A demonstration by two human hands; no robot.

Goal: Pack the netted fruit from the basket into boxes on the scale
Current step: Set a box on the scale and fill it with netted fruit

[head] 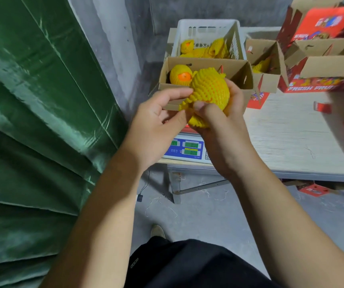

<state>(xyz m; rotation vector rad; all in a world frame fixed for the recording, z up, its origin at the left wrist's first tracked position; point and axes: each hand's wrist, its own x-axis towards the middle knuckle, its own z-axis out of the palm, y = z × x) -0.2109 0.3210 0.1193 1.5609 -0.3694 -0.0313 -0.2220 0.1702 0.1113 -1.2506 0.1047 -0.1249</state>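
Netted fruit point(210, 88), wrapped in yellow foam mesh, sits in the right hand point(221, 121), whose fingers and thumb curl round it above the digital scale point(185, 149) at the table's point(291, 132) left edge. The left hand point(156, 119) pinches the loose end of the net, probably to tuck it neatly before packing. An open cardboard box point(206, 65) rests on the scale just behind, already holding one netted orange point(180, 75) at its left end. The white basket point(206, 32) at the far edge holds more fruit, so packing seems at an early stage.
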